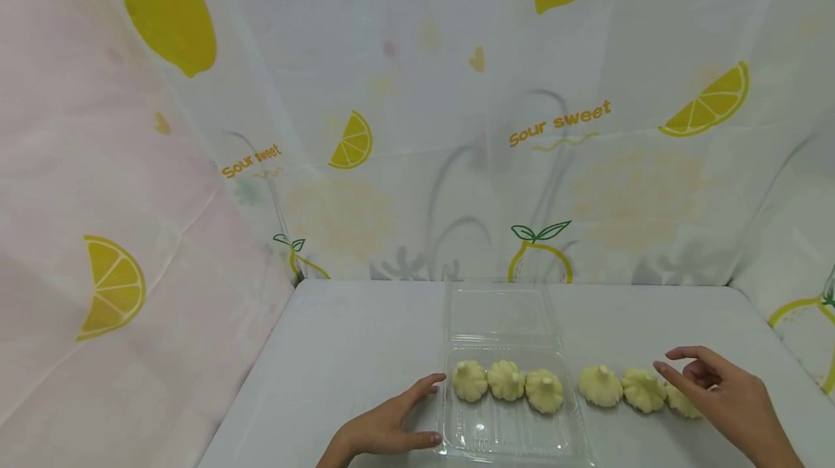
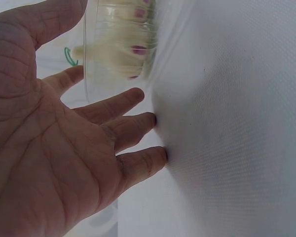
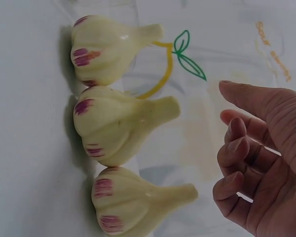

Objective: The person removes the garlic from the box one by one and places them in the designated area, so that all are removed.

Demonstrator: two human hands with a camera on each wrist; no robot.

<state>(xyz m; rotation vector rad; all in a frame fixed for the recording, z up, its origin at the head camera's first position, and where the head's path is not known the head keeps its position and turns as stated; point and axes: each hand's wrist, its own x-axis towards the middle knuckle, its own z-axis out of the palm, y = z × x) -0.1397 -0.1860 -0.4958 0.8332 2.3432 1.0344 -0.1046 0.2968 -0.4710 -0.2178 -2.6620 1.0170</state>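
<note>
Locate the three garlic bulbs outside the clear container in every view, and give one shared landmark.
Head: the garlic row is lower right, beside the clear container, its far-right bulb partly behind the right hand.
Left wrist: cannot be made out; the only bulbs there show through the container's wall.
Right wrist: a vertical row, left of centre.
Shared landmark: the white tabletop, at the bottom, right and left respectively.

From the near side of the clear box point(image 1: 515, 430), the head view looks forward and down. The left wrist view, turned sideways, shares the box, low and close from its left; the right wrist view closely shares the garlic bulbs point(image 3: 123, 127) right of the box.
</note>
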